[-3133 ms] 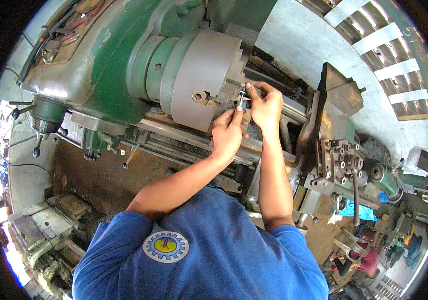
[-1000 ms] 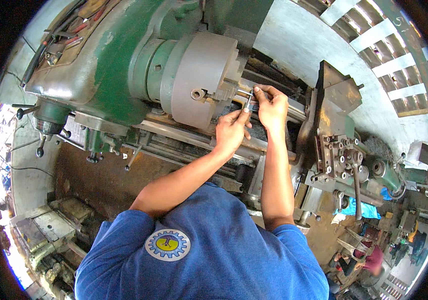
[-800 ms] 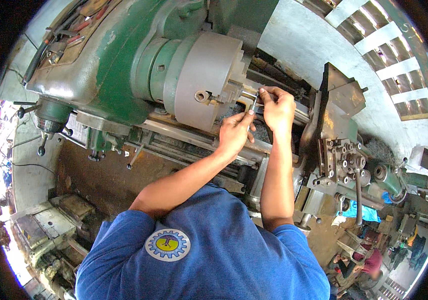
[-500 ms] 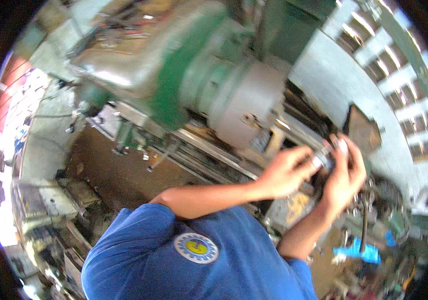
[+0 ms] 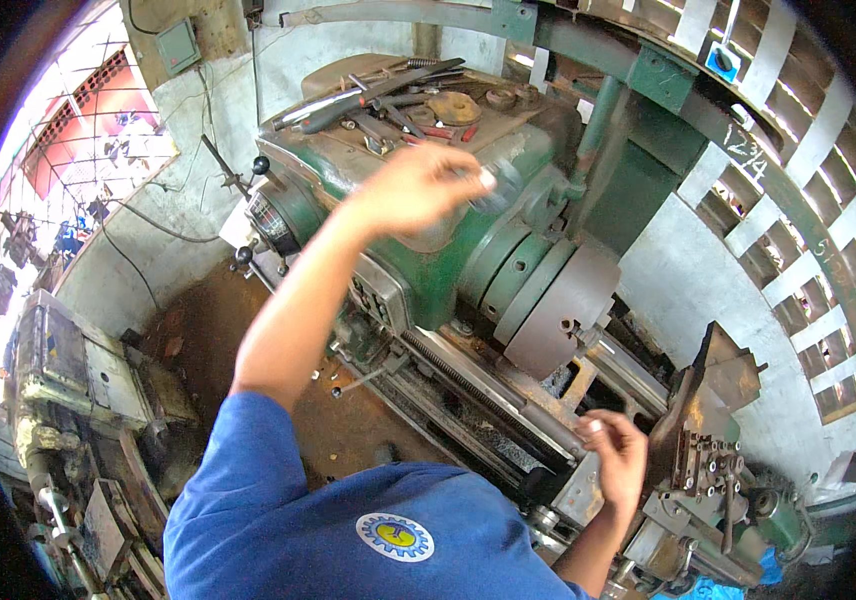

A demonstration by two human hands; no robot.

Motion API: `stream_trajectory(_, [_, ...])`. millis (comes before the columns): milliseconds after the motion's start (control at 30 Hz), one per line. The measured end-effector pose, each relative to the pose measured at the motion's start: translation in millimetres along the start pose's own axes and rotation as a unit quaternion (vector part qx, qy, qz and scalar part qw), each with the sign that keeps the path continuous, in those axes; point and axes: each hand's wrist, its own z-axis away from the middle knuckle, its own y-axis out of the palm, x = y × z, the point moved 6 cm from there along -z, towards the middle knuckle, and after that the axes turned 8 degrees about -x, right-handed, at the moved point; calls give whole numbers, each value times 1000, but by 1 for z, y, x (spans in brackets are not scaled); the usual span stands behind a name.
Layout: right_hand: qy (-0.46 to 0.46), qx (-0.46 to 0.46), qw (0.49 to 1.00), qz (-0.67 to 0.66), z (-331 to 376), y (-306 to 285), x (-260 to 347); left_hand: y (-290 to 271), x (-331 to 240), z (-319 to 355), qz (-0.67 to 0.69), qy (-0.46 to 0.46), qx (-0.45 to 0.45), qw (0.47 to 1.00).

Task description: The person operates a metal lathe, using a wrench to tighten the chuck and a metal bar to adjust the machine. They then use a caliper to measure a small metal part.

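Note:
My left hand (image 5: 423,190) is raised over the green headstock (image 5: 438,265) of a lathe. Its fingers are closed on a dark grey object (image 5: 498,188), too smeared by motion to name. To the right of the hand is the lathe's big round chuck (image 5: 566,310), with a short metal piece (image 5: 591,335) at its face. My right hand (image 5: 616,455) hovers beside the lathe bed (image 5: 493,385), below the chuck. Its fingers are curled in with the thumb against them; anything inside the grip is hidden.
Loose tools (image 5: 378,105) lie on top of the headstock. At the right stand the tool post (image 5: 710,465) and a rusty metal plate (image 5: 723,385). Control levers (image 5: 261,165) stick out at the headstock's left end. Another machine (image 5: 68,360) stands at far left.
My hands, together near the bed's right side before, are now apart. The left swung up and left over the headstock with the grey object; the right drew nearer to me. The view has shifted.

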Motion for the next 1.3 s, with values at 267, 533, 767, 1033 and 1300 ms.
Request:
stream_trajectory(267, [72,156,984,50,54,56,-49,-30,111,-112,-211,14,-82,974])
stream_trajectory(533, [127,135,975,121,80,43,-81,-35,135,-112,-306,-96,-199,926])
stream_trajectory(767, [122,145,972,136,76,52,-72,-54,93,-35,-251,40,-280,926])
stream_trajectory(1033, [-162,-180,958,154,-14,17,24,-130,63,49,-204,53,-360,909])
stream_trajectory(1300, [18,-159,881,446,-227,53,55,-175,219,48,-220,-188,-299,909])
